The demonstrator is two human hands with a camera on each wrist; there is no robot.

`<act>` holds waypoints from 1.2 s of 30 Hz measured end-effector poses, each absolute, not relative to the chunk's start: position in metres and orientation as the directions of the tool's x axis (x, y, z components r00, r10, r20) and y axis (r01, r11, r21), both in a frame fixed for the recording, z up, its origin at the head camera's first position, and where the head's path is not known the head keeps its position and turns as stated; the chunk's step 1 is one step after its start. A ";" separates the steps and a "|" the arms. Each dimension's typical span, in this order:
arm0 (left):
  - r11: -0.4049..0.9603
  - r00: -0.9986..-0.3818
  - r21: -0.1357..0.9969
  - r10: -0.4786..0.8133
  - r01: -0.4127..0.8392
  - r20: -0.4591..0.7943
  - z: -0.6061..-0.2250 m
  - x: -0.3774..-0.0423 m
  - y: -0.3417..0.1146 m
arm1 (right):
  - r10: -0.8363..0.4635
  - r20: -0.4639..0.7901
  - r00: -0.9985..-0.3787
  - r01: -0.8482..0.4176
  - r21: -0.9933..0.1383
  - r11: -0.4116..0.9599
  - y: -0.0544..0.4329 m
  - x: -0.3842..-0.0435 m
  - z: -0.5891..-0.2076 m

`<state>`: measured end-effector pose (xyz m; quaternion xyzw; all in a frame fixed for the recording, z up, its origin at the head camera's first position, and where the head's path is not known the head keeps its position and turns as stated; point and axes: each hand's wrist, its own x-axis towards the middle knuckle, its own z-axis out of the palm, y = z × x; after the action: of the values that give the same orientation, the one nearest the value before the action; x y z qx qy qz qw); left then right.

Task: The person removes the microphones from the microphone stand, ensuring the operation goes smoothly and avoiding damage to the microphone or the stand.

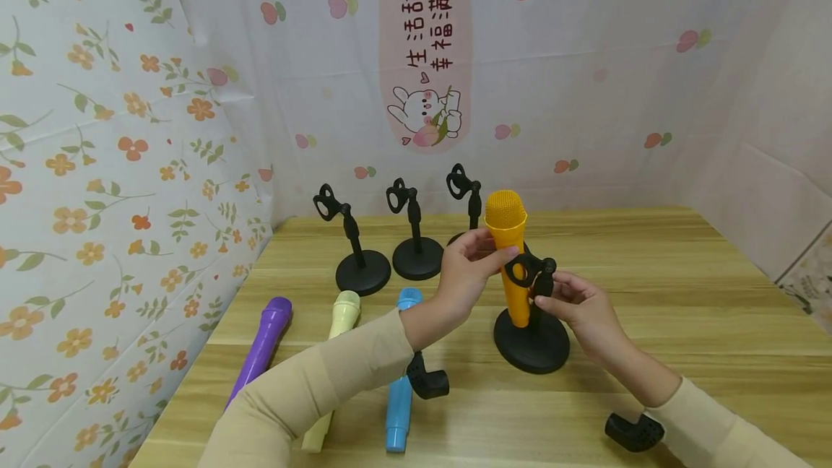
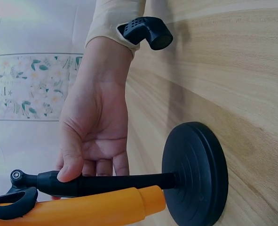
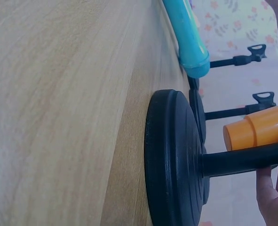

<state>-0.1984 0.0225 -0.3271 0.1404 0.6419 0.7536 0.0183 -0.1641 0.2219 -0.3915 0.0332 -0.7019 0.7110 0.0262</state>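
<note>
My left hand holds an orange microphone just below its mesh head, thumb in front. The microphone stands nearly upright, its body in the clip of a black desk stand and its tapered lower end beside the pole. With thumb and fingers my right hand grips the stand's neck under the clip. The stand's round base is on the table. The left wrist view shows the right hand's thumb on the pole, alongside the orange microphone body.
Behind, three black stands line the back of the wooden table, their clips holding nothing. At left lie a purple microphone, a pale yellow one and a blue one, partly under the left arm. A printed curtain hangs behind.
</note>
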 end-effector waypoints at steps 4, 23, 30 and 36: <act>-0.179 -0.955 0.969 0.214 0.169 0.206 -0.328 -0.198 0.022 | -0.006 0.083 -0.996 -0.083 -0.997 -0.006 0.221 -0.163 -0.392; -0.197 -0.946 0.961 0.221 0.196 0.238 -0.332 -0.197 0.024 | 0.019 0.150 -0.988 -0.150 -0.988 0.029 0.219 -0.161 -0.393; -0.209 -0.941 0.954 0.215 0.216 0.261 -0.335 -0.196 0.027 | 0.016 0.204 -0.979 -0.201 -0.972 0.124 0.217 -0.160 -0.396; -0.253 -0.946 0.946 0.197 0.204 0.257 -0.339 -0.197 0.031 | 0.010 0.264 -0.964 -0.257 -0.946 0.198 0.217 -0.159 -0.392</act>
<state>-0.1967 0.0311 -0.3387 0.1641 0.6113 0.7742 -0.0025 -0.1594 0.2172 -0.3924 0.0805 -0.7665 0.6283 0.1064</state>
